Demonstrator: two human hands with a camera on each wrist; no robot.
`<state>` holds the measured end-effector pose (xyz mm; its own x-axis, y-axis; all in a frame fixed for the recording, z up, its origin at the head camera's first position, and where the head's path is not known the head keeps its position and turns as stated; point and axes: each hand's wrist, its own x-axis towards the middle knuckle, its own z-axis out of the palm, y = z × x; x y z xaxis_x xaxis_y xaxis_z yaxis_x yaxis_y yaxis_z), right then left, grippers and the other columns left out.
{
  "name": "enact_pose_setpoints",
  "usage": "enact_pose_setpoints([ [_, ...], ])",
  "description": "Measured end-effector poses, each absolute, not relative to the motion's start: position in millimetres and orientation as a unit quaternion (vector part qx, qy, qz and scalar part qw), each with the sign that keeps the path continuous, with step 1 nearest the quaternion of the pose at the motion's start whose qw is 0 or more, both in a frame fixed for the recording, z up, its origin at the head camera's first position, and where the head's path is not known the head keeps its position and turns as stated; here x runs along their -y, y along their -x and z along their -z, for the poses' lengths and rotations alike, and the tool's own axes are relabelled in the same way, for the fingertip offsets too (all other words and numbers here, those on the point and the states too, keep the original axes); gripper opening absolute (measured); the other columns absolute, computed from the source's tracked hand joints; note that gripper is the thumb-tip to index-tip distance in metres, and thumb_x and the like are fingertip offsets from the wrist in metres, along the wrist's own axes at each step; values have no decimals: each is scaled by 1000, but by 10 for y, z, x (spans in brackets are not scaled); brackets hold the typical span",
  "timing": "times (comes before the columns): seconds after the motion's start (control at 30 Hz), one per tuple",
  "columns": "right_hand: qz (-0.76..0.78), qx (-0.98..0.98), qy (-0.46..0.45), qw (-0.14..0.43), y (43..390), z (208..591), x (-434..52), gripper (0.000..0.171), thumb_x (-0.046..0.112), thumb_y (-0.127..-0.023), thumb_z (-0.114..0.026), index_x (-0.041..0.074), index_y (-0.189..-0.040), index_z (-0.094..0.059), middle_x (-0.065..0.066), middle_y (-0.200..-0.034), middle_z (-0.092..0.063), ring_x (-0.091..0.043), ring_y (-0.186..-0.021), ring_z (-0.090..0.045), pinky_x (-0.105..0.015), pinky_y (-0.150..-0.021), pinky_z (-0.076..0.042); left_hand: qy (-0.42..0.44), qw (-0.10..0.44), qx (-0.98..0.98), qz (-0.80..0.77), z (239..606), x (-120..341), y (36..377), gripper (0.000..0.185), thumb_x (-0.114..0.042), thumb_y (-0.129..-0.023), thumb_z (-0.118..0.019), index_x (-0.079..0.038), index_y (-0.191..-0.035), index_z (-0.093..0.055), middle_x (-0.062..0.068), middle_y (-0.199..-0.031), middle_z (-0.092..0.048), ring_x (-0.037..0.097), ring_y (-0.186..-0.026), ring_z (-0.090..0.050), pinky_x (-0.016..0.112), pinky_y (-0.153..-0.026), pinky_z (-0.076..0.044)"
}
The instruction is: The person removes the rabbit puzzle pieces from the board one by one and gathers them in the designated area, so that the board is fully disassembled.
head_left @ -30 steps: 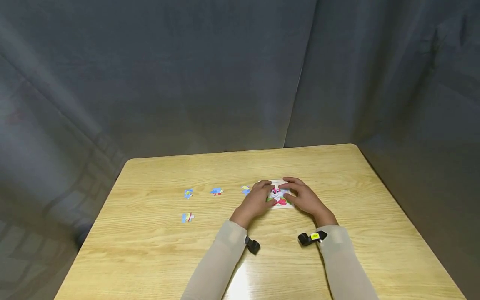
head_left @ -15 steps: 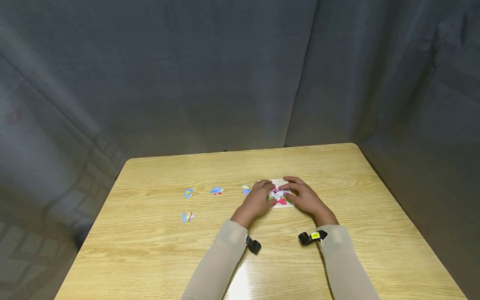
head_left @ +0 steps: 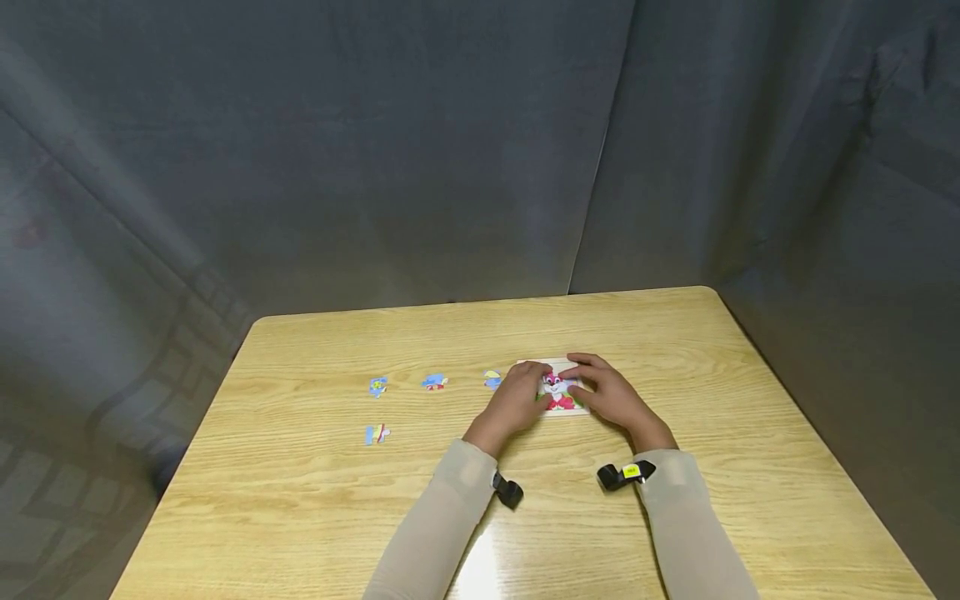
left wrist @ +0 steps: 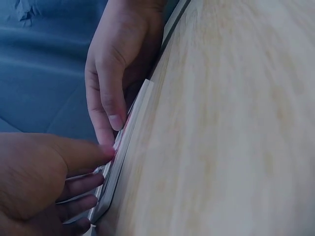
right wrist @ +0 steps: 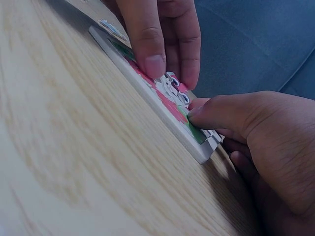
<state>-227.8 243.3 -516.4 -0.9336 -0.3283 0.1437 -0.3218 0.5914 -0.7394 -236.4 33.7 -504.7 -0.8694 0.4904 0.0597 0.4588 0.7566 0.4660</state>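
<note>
A small jigsaw puzzle (head_left: pixel 557 392) with a white and pink rabbit picture in a pale tray (right wrist: pixel 147 93) lies on the table. My left hand (head_left: pixel 515 398) bends over its left side, thumb and fingertips on the picture. My right hand (head_left: pixel 611 398) curls around its right side, with the thumb (right wrist: pixel 216 112) on the picture and the other fingers at the tray's edge. Both thumbs come down near the rabbit in the right wrist view. The hands partly hide the puzzle, and the contact under some fingertips is hidden.
Left of the puzzle lie loose puzzle pieces: one (head_left: pixel 492 379) beside my left hand, another (head_left: pixel 434 382) further left, a third (head_left: pixel 377 387) beyond it and one (head_left: pixel 377 434) nearer the front. Grey curtains (head_left: pixel 420 167) hang around the wooden table (head_left: pixel 300 517).
Both hands stay at the puzzle with hardly any movement. The loose pieces lie where they lay before.
</note>
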Motion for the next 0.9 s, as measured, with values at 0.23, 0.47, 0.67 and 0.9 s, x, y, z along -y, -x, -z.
enact_pose_setpoints([
  [0.23, 410, -895, 173, 7, 2280, 5193, -2441, 24, 16, -95, -65, 13, -119, -69, -8, -148, -40, -34, -137, -35, -57, -108, -30, -247, 27, -937, -245, 5051, -343, 2378, 39, -19, -96, -62, -14, -134, -56, 3, -135, -55, 22, -132, -44, 32, -111, -33],
  [0.47, 411, -895, 175, 10, 2285, 5206, -2438, 25, 17, -95, -64, 13, -119, -69, -6, -149, -40, -33, -138, -34, -57, -108, -31, -235, 31, -940, -244, 5069, -336, 2382, 38, -21, -97, -62, -16, -134, -57, 2, -136, -54, 22, -132, -44, 34, -109, -37],
  [0.67, 408, -895, 177, 5, 2278, 5199, -2433, 26, 16, -95, -64, 12, -120, -68, -7, -148, -40, -35, -137, -35, -58, -107, -31, -239, 27, -940, -240, 5070, -339, 2390, 37, -21, -97, -61, -16, -134, -58, 2, -135, -55, 21, -131, -45, 33, -108, -37],
  [0.9, 410, -894, 180, -4, 2283, 5190, -2431, 26, 15, -94, -66, 12, -119, -68, -9, -148, -41, -36, -136, -35, -59, -107, -31, -241, 23, -941, -237, 5059, -328, 2393, 37, -22, -98, -60, -16, -134, -57, 2, -134, -56, 21, -130, -45, 33, -108, -38],
])
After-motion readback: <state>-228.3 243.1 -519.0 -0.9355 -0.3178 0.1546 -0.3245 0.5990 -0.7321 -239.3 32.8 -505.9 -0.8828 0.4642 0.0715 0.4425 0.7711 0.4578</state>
